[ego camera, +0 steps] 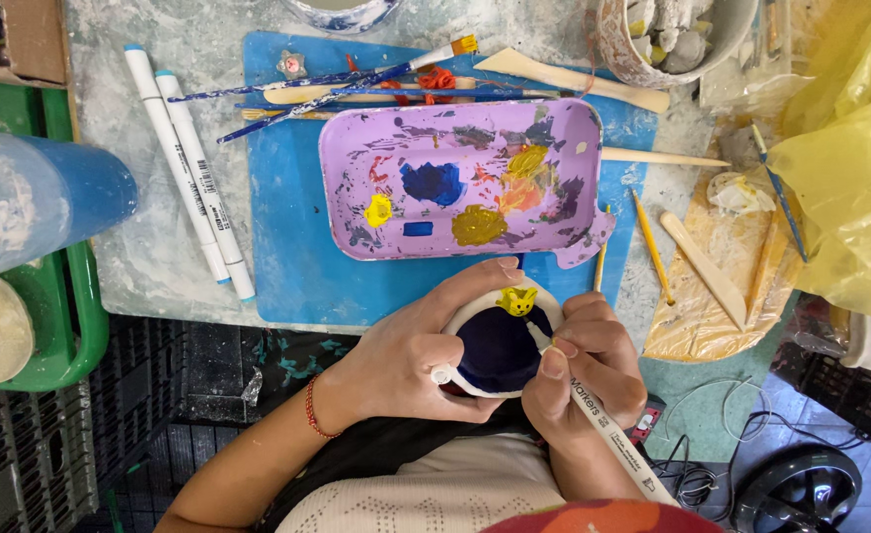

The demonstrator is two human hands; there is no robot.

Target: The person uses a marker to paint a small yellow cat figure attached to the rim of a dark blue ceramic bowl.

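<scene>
Decorating in progress: left hand [411, 350] cups a white cup [495, 345] over the lap; right hand [586, 367] pinches a white marker [618, 446] at its rim. Interior dark blue, yellow figure [517, 301] attached; outer wall appears bare.

table [149, 247]: paint-smeared, pale | on it: blue mat [287, 247], two white markers [194, 168], wooden tools [702, 266]

White cup [475, 326], dark blue inside, yellow figure on rim, white marker [608, 434] touching.
</scene>
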